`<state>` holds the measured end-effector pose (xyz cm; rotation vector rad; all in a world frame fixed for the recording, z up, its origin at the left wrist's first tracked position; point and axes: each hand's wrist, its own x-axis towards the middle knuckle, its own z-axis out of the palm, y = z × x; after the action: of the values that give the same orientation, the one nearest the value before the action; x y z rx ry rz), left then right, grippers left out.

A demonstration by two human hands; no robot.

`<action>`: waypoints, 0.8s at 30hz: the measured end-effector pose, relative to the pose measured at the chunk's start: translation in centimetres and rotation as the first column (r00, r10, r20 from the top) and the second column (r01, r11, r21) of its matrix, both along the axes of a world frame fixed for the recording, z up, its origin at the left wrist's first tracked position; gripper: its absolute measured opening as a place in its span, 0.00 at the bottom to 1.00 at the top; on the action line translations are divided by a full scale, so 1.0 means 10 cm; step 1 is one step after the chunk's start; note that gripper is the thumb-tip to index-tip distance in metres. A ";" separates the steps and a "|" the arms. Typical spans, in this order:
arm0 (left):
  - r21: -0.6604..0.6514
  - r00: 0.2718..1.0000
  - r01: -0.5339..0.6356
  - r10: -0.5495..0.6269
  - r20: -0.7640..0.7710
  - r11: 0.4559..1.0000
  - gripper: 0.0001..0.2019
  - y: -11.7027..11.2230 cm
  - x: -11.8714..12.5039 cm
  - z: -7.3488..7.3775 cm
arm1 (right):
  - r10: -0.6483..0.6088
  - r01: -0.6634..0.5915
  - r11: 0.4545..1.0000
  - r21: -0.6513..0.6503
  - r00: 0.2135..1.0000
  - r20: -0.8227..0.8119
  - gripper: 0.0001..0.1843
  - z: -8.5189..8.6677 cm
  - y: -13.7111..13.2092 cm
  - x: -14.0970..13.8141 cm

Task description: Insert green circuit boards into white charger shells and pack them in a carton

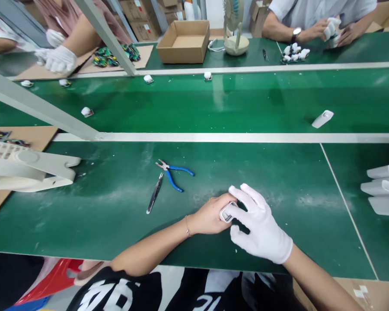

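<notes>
My bare left hand [210, 216] is wrapped round a small white plastic housing [226, 214], holding it upright above the table with its open end facing me. My right hand [262, 229], in a white glove, is over the housing with its fingers apart. One gloved finger reaches to the housing's opening and hides part of it; whether it presses inside I cannot tell. Left of my hands lie blue-handled pliers [173, 172], jaws spread, and beside them dark tweezers [154, 193].
White housings [384, 190] stand at the right edge. Beyond a white rail [214, 137], a green belt [194, 106] carries another housing [323, 119] and several small white-topped parts. A slanted post [45, 103] and a white fan [26, 166] occupy the left. Co-workers sit across, near an open carton [183, 47].
</notes>
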<state>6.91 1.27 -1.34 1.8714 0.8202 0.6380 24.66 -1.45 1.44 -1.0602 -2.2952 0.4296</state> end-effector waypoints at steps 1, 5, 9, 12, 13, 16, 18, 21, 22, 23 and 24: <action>-0.004 1.000 0.004 -0.005 -0.010 1.000 0.13 -0.01 0.00 0.01 | 0.008 -0.008 1.000 -0.014 1.000 -0.011 0.12 0.00 0.00 0.00; -0.110 0.998 0.005 0.003 0.069 0.994 0.12 -0.01 -0.01 0.07 | -0.050 -0.017 0.979 -0.201 0.944 -0.326 0.18 0.02 0.03 0.09; -0.345 0.940 0.093 0.032 0.340 0.934 0.23 0.01 -0.05 0.07 | -0.390 0.109 0.905 -0.411 0.597 -0.701 0.28 0.02 0.15 0.27; -0.543 0.871 0.052 0.228 0.435 0.838 0.36 0.04 -0.05 0.07 | -0.517 0.128 0.850 -0.511 0.387 -0.763 0.26 -0.02 0.24 0.33; -0.595 0.842 0.002 0.320 0.434 0.803 0.39 0.06 -0.04 0.09 | -0.544 0.132 0.833 -0.538 0.374 -0.751 0.26 -0.04 0.25 0.33; -0.767 0.697 -0.088 0.589 0.408 0.635 0.37 0.14 0.00 0.21 | -0.541 0.141 0.831 -0.538 0.433 -0.721 0.26 -0.11 0.27 0.31; -0.877 0.581 -0.064 0.732 0.354 0.475 0.27 0.19 0.04 0.33 | -0.499 0.145 0.855 -0.497 0.488 -0.716 0.25 -0.16 0.26 0.28; -0.957 0.480 0.020 0.837 0.262 0.288 0.18 0.24 0.08 0.50 | -0.451 0.146 0.883 -0.446 0.529 -0.718 0.25 -0.21 0.25 0.26; -0.964 0.469 0.041 0.847 0.250 0.261 0.19 0.24 0.09 0.54 | -0.441 0.145 0.888 -0.436 0.532 -0.723 0.25 -0.23 0.24 0.26; -0.967 0.469 0.055 0.848 0.246 0.250 0.19 0.24 0.10 0.57 | -0.434 0.144 0.893 -0.427 0.531 -0.728 0.25 -0.24 0.24 0.26; -0.967 0.476 0.061 0.844 0.247 0.248 0.19 0.22 0.11 0.60 | -0.427 0.142 0.896 -0.420 0.532 -0.731 0.24 -0.24 0.24 0.26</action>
<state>8.00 3.51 4.62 0.1000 0.8342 0.9794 27.27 0.95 -1.00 -1.0541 -1.2031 0.9409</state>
